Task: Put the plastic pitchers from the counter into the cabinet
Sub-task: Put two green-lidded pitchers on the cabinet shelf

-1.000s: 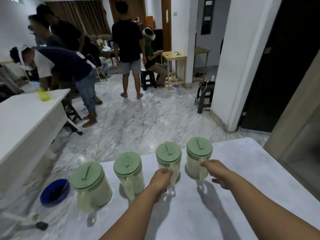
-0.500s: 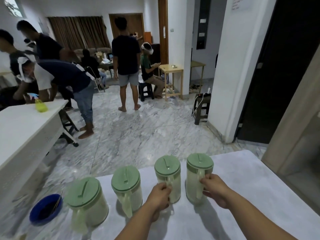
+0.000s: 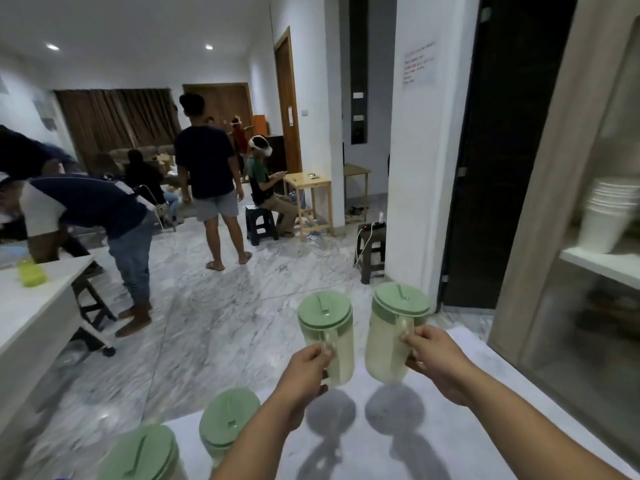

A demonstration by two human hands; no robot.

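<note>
Centrally, two plastic pitchers lifted clear of the white counter (image 3: pixel 502 427), each casting a separate shadow on its surface.

Left hand (image 3: pixel 306 370): fist closed around the handle of the left pitcher (image 3: pixel 327 341); forearm rising from the lower edge of frame, angled up and to the right; knuckles facing the camera. Pitcher upright, pale translucent body, green lid.

Right hand (image 3: pixel 433 355): fingers wrapped on the handle of the right pitcher (image 3: pixel 393 337); thumb on top, forearm entering from the lower right corner and angled up and to the left. Pitcher upright, held slightly higher than its neighbour and just beside it, the two bodies near but apart.

Below and to the left, two further pitchers standing on the counter: third pitcher (image 3: pixel 228 422) partly hidden behind the left forearm, fourth pitcher (image 3: pixel 145 455) cut by the lower frame edge.

At far right, cabinet (image 3: pixel 540 237) with a pale wood frame; white shelf (image 3: pixel 602 263) inside carrying a stack of white cups (image 3: pixel 609 216), blurred.

Beyond the counter, marble floor (image 3: pixel 221 323) with several people: standing person (image 3: pixel 211 174) in dark shirt and grey shorts, bending person (image 3: pixel 86 216) at a white table (image 3: pixel 31 306), seated person (image 3: pixel 266 188) on a stool beside a small wooden table (image 3: pixel 308 199).
</note>
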